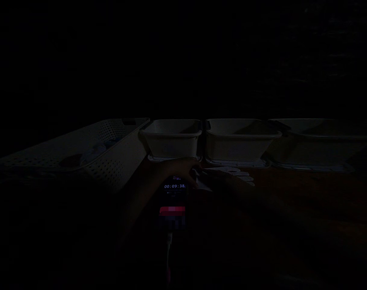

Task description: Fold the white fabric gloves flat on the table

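The scene is very dark. My left hand [185, 166] reaches in from the lower left, its fingers bent and closed on a pale piece of cloth that looks like part of a white glove [203, 184]. Finger-shaped ends of white glove fabric [239, 174] stick out to the right. My right hand [215, 179] is a dim shape over the white fabric, close to my left fingertips; its fingers are lost in shadow. Below my left wrist lies a phone [174, 197] with a lit screen reading 00:09:38, and a cable [168, 245] runs from its near end.
On the left stands a long perforated basket [130, 157] with indistinct contents. Three pale plastic bins form a row behind my hands: a left bin [173, 145], a middle bin [239, 149] and a right bin [310, 151]. The reddish-brown tabletop [298, 191] fades into darkness.
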`<action>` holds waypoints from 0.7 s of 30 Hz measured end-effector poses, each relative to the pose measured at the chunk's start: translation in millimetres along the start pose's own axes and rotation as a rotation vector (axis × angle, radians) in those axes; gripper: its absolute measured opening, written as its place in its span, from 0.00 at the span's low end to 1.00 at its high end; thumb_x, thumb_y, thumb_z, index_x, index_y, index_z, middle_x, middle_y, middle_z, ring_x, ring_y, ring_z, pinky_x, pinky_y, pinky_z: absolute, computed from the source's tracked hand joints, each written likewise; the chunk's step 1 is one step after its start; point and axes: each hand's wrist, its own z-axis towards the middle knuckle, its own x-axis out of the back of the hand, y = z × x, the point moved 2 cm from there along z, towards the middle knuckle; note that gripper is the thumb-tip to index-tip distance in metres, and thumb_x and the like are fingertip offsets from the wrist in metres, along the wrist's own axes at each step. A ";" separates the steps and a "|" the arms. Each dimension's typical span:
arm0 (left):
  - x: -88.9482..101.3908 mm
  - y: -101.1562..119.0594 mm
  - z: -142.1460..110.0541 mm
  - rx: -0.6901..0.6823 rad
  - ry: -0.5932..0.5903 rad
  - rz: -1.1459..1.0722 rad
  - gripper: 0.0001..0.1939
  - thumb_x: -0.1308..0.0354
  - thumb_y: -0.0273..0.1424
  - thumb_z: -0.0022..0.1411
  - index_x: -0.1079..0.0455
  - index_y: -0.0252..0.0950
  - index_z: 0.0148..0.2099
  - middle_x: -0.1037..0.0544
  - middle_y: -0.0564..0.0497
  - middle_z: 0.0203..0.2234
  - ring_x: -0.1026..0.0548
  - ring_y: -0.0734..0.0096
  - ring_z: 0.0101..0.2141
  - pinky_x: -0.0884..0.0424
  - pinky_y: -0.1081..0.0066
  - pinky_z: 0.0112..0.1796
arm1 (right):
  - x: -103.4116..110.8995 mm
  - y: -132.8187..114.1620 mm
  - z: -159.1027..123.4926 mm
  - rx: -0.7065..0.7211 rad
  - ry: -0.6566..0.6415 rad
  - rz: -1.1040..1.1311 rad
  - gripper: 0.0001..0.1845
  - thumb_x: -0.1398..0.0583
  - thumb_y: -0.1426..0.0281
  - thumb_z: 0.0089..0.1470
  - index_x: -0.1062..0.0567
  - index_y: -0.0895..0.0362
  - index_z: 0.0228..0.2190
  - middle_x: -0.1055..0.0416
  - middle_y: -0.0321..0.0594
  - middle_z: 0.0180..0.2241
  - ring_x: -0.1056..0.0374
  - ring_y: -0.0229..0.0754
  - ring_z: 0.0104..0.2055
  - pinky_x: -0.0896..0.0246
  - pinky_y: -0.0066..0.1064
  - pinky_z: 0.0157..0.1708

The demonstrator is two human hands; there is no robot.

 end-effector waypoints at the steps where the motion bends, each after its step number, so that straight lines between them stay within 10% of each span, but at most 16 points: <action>1: -0.1 -0.2 -0.1 0.002 -0.004 -0.008 0.32 0.35 0.41 0.41 0.35 0.36 0.49 0.31 0.47 0.45 0.31 0.68 0.42 0.36 0.73 0.40 | 0.0 -1.0 -1.3 0.017 -0.028 -0.011 0.23 0.56 0.66 0.60 0.44 0.49 0.57 0.44 0.36 0.57 0.44 0.43 0.56 0.49 0.43 0.55; 8: -0.9 -0.9 -1.4 0.001 0.012 0.033 0.34 0.35 0.42 0.40 0.36 0.37 0.51 0.33 0.47 0.47 0.33 0.66 0.45 0.37 0.72 0.43 | 5.5 -1.8 -7.6 0.002 -0.174 -0.111 0.25 0.56 0.63 0.60 0.49 0.48 0.58 0.55 0.38 0.61 0.59 0.43 0.62 0.65 0.51 0.58; 21: -0.2 1.6 -3.6 -0.001 0.010 0.039 0.33 0.35 0.43 0.41 0.36 0.36 0.49 0.33 0.47 0.46 0.33 0.66 0.44 0.38 0.73 0.42 | -1.0 20.5 -21.2 -0.051 -0.033 -0.296 0.27 0.54 0.60 0.58 0.47 0.49 0.58 0.55 0.42 0.61 0.52 0.48 0.60 0.51 0.47 0.54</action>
